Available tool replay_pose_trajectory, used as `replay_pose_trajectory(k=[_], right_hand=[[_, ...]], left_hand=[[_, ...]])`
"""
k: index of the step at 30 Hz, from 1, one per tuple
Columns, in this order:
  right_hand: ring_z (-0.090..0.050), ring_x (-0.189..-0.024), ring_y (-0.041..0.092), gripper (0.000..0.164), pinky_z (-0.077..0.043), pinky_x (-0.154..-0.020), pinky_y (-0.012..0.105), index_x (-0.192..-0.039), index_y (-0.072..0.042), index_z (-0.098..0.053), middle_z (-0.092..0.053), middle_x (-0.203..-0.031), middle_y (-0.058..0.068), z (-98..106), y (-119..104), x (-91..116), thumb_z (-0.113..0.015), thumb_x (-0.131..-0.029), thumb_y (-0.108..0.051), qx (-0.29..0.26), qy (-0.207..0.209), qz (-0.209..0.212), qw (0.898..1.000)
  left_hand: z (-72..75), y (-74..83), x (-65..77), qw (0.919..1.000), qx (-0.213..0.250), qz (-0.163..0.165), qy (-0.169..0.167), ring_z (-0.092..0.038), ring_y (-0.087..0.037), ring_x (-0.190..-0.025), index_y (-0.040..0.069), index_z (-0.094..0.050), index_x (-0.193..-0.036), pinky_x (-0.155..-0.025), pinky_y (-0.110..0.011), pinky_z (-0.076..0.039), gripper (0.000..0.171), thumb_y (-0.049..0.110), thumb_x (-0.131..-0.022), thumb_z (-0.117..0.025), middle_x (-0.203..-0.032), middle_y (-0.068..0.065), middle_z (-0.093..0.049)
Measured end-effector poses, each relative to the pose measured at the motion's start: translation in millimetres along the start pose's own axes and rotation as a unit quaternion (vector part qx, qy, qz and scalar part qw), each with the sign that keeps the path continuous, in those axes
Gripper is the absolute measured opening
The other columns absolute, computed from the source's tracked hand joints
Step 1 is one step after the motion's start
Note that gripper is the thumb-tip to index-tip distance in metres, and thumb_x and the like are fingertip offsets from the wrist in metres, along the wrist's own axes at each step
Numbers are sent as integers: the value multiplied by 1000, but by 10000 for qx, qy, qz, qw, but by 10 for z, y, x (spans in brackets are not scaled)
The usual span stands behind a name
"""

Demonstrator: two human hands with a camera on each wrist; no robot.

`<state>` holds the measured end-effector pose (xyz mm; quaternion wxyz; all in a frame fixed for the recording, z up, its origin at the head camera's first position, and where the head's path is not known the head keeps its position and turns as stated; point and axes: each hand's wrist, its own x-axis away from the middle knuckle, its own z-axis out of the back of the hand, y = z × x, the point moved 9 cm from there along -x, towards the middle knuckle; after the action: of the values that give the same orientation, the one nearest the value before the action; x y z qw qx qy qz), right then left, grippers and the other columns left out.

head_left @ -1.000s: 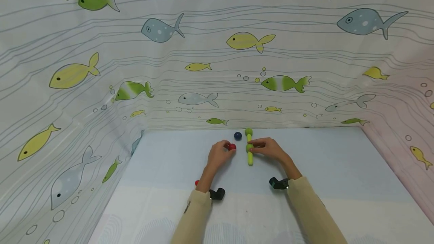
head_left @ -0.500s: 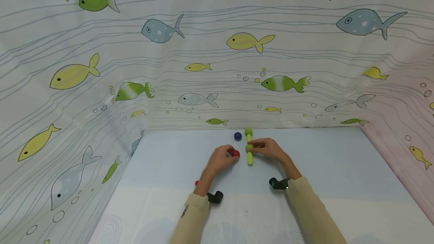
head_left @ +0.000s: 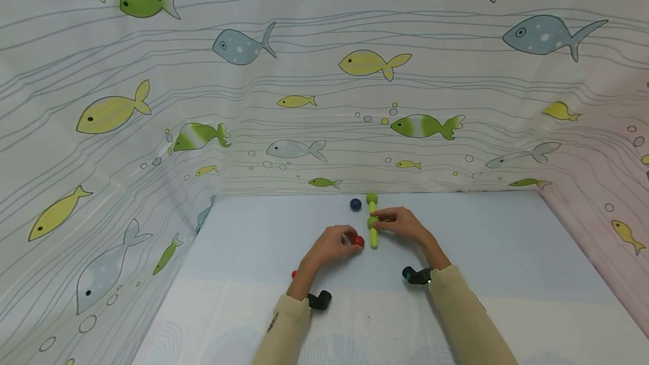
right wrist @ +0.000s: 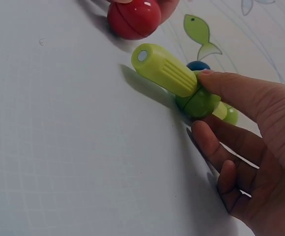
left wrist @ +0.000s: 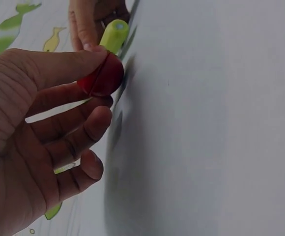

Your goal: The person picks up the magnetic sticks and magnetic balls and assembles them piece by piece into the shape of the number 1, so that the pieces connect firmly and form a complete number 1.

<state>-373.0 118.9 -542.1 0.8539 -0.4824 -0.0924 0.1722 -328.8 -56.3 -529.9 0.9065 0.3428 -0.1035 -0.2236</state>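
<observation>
Between thumb and fingers my left hand [head_left: 332, 245] pinches a red ball [left wrist: 103, 76] with a seam round it. The ball is just left of the near end of a yellow-green rod [right wrist: 164, 71]. On that rod sits a green ball [right wrist: 197, 102], which my right hand [head_left: 404, 223] pinches with thumb and fingers. A second green ball [head_left: 372, 199] forms the far end of the same chain, which lies pointing away from me. Beside that far end rests a dark blue ball [head_left: 356, 204], touched by neither hand.
A small red piece [head_left: 294, 274] shows partly behind my left forearm. The white table [head_left: 487, 241] meets an upright sheet [head_left: 314, 117] printed with fish at the back and sides. A black camera is strapped at each wrist.
My left hand has carried the red ball toward me and slightly right, to beside the rod's near end. The right hand and the green chain have stayed put.
</observation>
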Motion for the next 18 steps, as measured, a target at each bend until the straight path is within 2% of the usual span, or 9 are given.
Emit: replay_pose_trajectory(k=[12,18], right_hand=[[-64,-108,24,36,-50,-91,45,-122,-16,-71,-69,-117,3,5,-28,-5,-75,-89,-29,101,69,77,9999],[-64,-108,24,35,-50,-90,45,-121,-16,-71,-69,-117,3,3,-24,3,-75,-89,-29,63,65,-2,10000]], left_hand=[[-106,125,35,9978,344,-327,-457,-57,-10,-81,17,-67,-109,-73,-23,-49,28,25,-85,-80,-96,10,-64],[-152,180,53,9969,351,-434,-554,-56,-10,-79,16,-65,-106,-70,-23,-48,29,24,-84,-81,-96,9,-64]])
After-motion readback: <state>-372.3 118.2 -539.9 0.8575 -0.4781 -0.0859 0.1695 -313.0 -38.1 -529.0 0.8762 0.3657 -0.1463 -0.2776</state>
